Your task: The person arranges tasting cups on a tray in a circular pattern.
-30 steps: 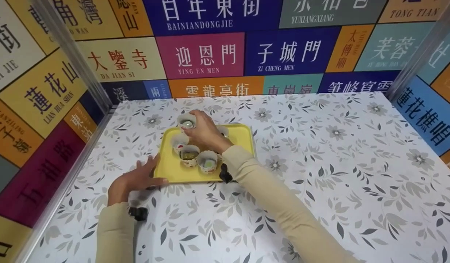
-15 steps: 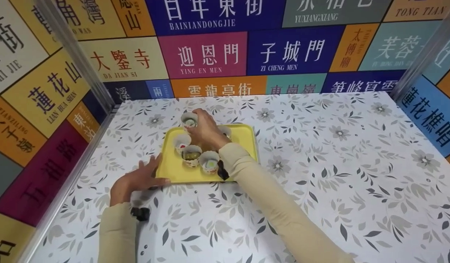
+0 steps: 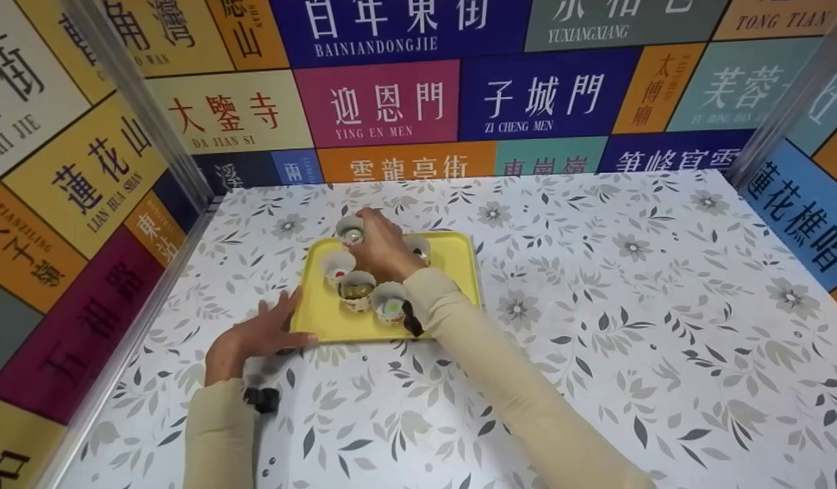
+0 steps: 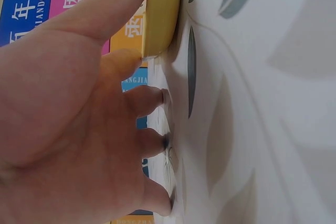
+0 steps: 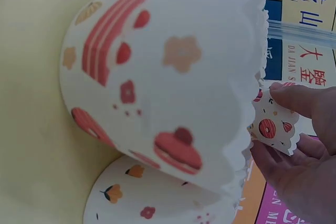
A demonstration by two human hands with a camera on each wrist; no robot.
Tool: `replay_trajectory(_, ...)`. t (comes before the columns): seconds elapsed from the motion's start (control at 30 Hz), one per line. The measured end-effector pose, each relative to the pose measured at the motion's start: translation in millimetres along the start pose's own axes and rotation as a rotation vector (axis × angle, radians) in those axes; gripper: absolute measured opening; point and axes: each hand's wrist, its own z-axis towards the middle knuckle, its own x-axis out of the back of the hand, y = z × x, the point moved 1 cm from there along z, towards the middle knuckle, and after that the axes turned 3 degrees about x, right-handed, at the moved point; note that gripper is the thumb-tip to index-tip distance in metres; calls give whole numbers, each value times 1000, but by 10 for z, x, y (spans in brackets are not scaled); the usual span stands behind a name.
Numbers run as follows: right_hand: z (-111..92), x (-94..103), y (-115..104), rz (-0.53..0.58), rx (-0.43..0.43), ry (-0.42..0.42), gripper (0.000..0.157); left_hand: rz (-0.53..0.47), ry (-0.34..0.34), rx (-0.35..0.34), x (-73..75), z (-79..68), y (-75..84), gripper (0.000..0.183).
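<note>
My right hand [image 3: 384, 244] pinches a paper baking cup [image 3: 350, 231] by its side at the tray's far left edge; a pale round thing lies inside. In the right wrist view thumb and fingers hold this printed cup [image 5: 273, 121]. On the yellow tray [image 3: 452, 265] stand more cups: one with a red bit [image 3: 337, 265], one with olive-brown lumps [image 3: 356, 292], one with a green piece [image 3: 389, 302], and one partly hidden behind my hand [image 3: 418, 248]. My left hand [image 3: 258, 333] rests spread at the tray's near left corner, thumb and forefinger touching it.
A white leaf-patterned cloth [image 3: 635, 326] covers the table under the tray. Colourful printed panels [image 3: 377, 102] rise at the back and both sides. A large cup [image 5: 152, 72] fills much of the right wrist view.
The baking cup in my right hand has come slightly down and nearer the tray. My left hand has stayed at the tray corner. The head view has shifted a little.
</note>
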Motion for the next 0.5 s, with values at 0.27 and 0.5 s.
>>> replay_trajectory(0.27,20,-32,3,-86,1,-20,62,-9,-2,-3,-4,2,-3,112)
replay_trajectory(0.5,13,-17,27,-73,-14,-36,64,-36,1,14,-8,1,-11,111)
